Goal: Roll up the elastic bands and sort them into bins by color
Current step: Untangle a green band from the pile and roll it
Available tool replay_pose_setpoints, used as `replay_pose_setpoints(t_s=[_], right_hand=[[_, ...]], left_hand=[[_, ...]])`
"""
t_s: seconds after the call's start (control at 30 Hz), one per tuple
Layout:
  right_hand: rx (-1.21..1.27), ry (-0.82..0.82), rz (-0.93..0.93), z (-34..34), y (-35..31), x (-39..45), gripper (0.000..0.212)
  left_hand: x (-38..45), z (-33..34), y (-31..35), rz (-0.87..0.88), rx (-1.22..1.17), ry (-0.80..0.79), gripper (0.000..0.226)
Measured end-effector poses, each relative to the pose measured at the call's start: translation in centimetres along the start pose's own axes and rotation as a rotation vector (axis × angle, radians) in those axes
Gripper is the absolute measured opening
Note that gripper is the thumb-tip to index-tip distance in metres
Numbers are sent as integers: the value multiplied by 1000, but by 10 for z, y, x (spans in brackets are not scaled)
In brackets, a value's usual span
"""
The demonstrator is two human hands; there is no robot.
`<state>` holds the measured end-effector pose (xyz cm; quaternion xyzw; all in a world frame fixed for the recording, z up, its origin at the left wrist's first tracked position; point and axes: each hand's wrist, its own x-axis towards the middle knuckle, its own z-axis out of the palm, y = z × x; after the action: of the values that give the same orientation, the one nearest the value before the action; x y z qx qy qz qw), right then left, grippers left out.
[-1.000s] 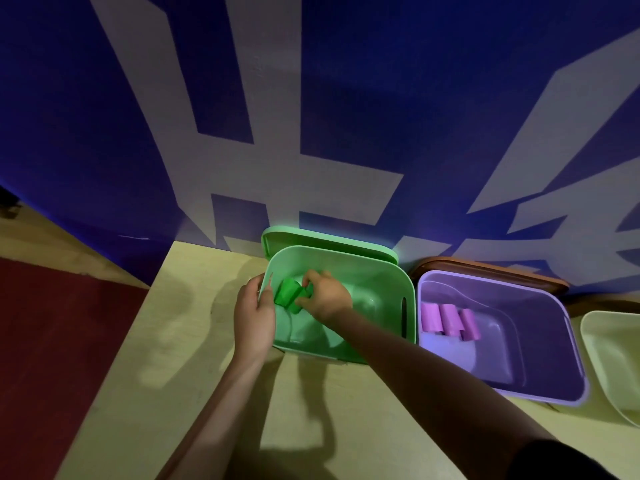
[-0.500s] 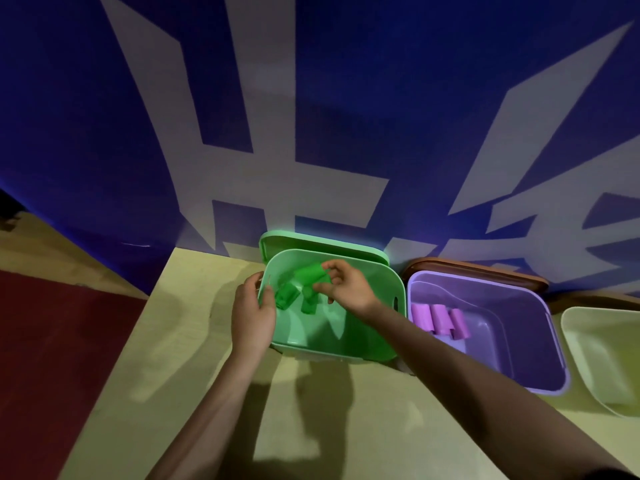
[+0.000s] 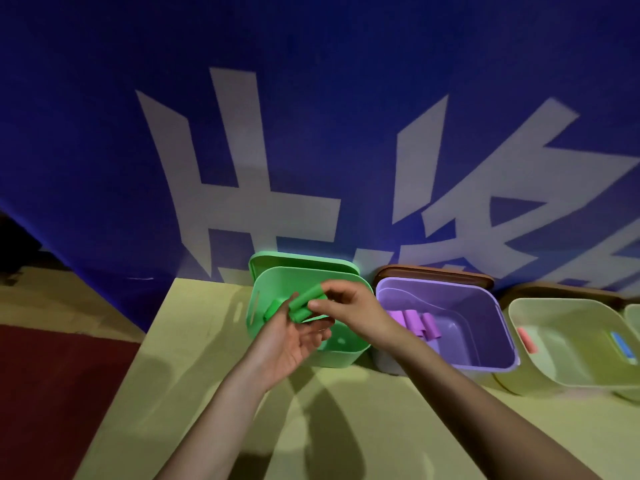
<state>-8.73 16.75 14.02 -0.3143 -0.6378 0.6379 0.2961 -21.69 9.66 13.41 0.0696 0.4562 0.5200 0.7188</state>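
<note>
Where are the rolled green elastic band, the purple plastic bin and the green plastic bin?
rolled green elastic band [image 3: 306, 301], head view, middle of the roll.
purple plastic bin [image 3: 446, 287], head view, far inner wall.
green plastic bin [image 3: 277, 282], head view, far inner wall.

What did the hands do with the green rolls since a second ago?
The right hand lifted a green roll up out of the green bin. The left hand let go of the bin's rim and turned palm up under the rolls; another green roll sits by its fingertips. The purple rolls stayed in the purple bin.
</note>
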Motion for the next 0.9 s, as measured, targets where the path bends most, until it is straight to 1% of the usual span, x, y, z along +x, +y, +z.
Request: replay_pose_setpoints(t_s=[0.1,0.2,0.27,0.37,0.5,0.53,0.57,0.6,0.63,0.67,0.7,0.73,0.8,0.83,0.9], right_hand=[[-79,30,-67,-1,-3,-24,17],[-124,92,-96,-3,-6,-44,26],[-109,88,-107,-2,-12,-57,31],[-150,60,-114,-3,-23,-73,32],[-219,15,-92,-10,-31,-88,25],[-233,-4,-87,-13,-32,-92,26],[-250,-27,-83,-15,-32,-96,28],[-253,-47,-71,-16,-31,-99,33],[-235,-52,-41,-17,-28,-102,39],[-192,-26,4,-17,-26,-104,43],[-148,31,46,-15,-22,-106,42],[-132,123,70,-13,-17,-106,37],[-179,340,44,-8,-8,-106,25],[-186,415,17,-4,-5,-107,20],[-193,471,-11,4,-4,-109,15]], left_hand=[[-18,12,-3,15,-167,-14,25],[-32,18,-8,12,-184,-20,17],[-43,23,-13,-7,-196,-48,18],[-54,25,-21,6,-220,-92,30],[-63,23,-31,16,-175,-196,34],[-65,23,-34,12,-155,-219,29],[-66,22,-38,14,-133,-216,20],[-65,21,-41,23,-111,-200,21],[-64,19,-45,40,-85,-184,27],[-63,18,-48,63,-55,-167,32],[-61,15,-50,91,-29,-150,34],[-59,13,-52,119,-13,-128,35],[-57,10,-54,181,12,-54,33],[-57,10,-54,219,29,-21,32],[-58,12,-56,292,66,29,29]])
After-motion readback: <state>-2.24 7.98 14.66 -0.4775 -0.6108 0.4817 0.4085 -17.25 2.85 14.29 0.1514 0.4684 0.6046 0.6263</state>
